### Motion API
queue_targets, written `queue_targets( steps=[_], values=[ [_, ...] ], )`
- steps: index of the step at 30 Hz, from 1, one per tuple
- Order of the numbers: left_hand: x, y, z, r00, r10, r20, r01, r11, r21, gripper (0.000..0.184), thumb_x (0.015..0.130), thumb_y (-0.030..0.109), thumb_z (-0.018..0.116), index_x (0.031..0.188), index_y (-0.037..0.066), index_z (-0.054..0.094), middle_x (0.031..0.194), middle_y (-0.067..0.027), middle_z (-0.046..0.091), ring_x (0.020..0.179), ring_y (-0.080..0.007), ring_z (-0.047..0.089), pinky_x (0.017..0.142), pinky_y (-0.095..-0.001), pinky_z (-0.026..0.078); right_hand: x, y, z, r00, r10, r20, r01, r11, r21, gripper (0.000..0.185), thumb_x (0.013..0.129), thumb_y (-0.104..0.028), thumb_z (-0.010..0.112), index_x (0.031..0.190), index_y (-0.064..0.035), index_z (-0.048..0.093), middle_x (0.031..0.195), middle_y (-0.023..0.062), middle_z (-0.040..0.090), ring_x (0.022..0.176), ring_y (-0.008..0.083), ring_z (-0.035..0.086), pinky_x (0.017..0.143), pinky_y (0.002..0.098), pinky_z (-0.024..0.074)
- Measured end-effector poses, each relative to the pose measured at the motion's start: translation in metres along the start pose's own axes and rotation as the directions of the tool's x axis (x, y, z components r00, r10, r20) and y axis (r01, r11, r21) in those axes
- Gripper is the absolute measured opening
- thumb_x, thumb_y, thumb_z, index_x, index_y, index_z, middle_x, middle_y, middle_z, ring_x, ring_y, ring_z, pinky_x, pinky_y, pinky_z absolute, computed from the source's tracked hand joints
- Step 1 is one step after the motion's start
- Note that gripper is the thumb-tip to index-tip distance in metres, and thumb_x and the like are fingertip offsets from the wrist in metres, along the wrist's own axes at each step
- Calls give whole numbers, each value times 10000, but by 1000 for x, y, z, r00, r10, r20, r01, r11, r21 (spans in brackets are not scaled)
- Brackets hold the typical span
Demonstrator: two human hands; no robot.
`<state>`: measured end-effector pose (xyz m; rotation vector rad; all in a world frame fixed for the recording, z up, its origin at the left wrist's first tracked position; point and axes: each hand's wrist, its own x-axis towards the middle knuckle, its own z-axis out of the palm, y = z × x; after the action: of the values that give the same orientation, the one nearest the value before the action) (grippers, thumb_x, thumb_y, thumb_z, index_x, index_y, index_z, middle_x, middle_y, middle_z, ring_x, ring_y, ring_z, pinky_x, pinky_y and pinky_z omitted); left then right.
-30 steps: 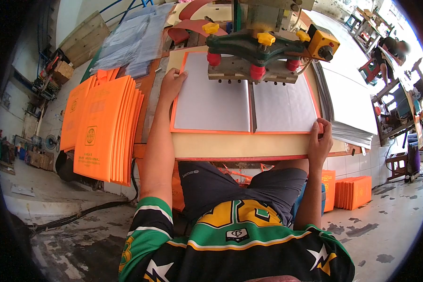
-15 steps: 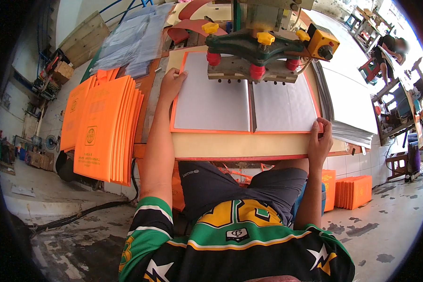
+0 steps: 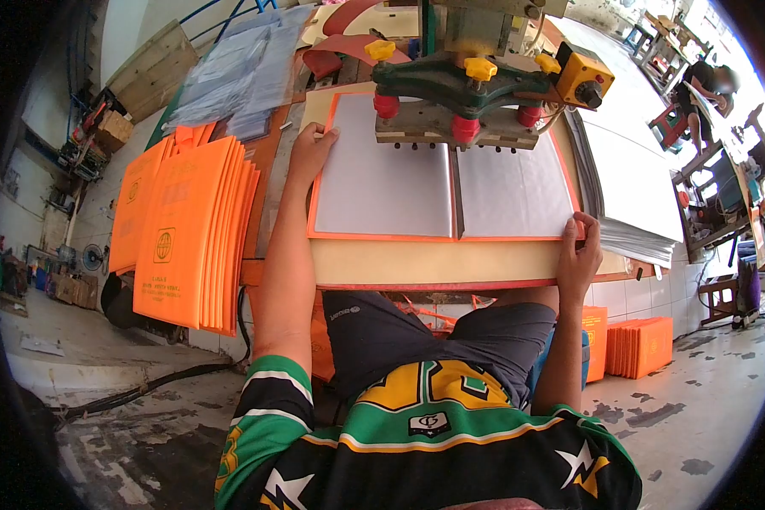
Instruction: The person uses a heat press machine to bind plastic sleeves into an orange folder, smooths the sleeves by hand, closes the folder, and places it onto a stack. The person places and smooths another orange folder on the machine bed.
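Note:
An orange-edged folder (image 3: 382, 187) lies spread flat on a cream board (image 3: 450, 265), its pale inner panels facing up and a dark strip down the middle. My left hand (image 3: 311, 151) holds its left edge near the top, fingers closed there with the thumb on top. At the lower right corner, my right hand (image 3: 580, 244) pinches the orange edge between thumb and fingers. Above the folder's upper part sits a press head (image 3: 455, 132) with yellow knobs and red fittings, hiding part of the top edge. Whether the press touches the folder I cannot tell.
Orange printed folders (image 3: 191, 229) stand in a bundle at the left. Clear plastic sheets (image 3: 246, 64) are piled behind them. White sheets (image 3: 629, 187) are stacked at the right. More orange folders (image 3: 640, 348) rest on the floor. A person (image 3: 704, 89) sits at a far bench.
Both hands, the folder and the press stay where they were. Only the person in the background has shifted slightly.

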<state>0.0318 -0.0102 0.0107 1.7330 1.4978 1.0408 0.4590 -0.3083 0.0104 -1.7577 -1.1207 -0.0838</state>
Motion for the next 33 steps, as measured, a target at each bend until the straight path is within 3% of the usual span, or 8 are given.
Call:
queue_targets(
  steps=[33],
  values=[
    [0,1,0,1000,-11,-9,11,999,40,396,1008,387,741,1096,3,695,920,-153,784,808,-224,741,775,-366,557,0,-2,-1,1000,6,5,-6,1000,7,274,1096,-220,627,1233,13,668,1170,206,732,1080,367,712,948,450,532]
  ],
)
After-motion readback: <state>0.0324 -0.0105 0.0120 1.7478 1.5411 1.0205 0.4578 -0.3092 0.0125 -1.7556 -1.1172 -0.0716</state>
